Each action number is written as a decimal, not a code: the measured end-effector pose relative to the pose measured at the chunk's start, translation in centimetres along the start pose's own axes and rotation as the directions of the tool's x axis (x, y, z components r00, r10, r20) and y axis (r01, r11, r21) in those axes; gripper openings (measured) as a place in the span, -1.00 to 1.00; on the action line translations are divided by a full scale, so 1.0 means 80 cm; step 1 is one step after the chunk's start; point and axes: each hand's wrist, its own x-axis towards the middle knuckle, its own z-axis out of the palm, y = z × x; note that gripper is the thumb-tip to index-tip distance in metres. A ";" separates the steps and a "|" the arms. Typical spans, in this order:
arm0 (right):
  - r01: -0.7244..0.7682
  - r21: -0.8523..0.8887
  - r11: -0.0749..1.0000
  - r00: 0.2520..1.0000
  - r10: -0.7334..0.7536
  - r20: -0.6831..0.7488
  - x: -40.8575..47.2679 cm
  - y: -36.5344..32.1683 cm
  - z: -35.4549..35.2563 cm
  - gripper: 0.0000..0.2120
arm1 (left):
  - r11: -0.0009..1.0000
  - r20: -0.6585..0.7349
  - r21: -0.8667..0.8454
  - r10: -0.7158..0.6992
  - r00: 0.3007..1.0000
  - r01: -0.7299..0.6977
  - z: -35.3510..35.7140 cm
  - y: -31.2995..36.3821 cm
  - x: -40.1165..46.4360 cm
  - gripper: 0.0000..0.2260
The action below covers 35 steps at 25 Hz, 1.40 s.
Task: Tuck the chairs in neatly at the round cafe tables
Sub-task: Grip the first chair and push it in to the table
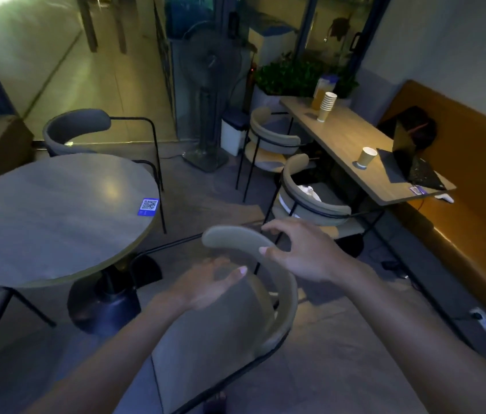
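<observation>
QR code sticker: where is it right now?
Head view, left of centre: the QR code sticker lies flat at the round table's right edge, beyond the left hand.

Left arm: bare forearm reaches forward from the lower left, rising toward the centre.
Left hand [208, 282]: open, palm turned inward, fingers extended and blurred, thumb tip raised to the right.
Right arm: bare forearm comes in from the lower right, angled up and left.
Right hand [298, 249]: fingers curved and spread apart, thumb below, half-open.
</observation>
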 end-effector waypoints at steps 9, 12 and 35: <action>0.279 -0.051 0.959 0.915 -0.250 0.318 0.274 0.041 0.038 -0.61 | 0.876 -0.080 -0.296 -0.420 0.904 0.381 -0.014 -0.022 0.136 -0.14; 0.432 -0.057 0.900 0.835 -0.375 0.403 0.353 0.033 0.082 -0.62 | 0.719 -0.123 -0.482 -0.622 0.773 0.501 -0.006 -0.037 0.151 -0.02; 0.839 -0.190 0.509 0.444 -0.442 0.779 0.468 0.052 0.336 -0.55 | -0.489 0.350 -0.752 -0.864 -0.361 0.442 0.260 -0.032 0.119 -0.16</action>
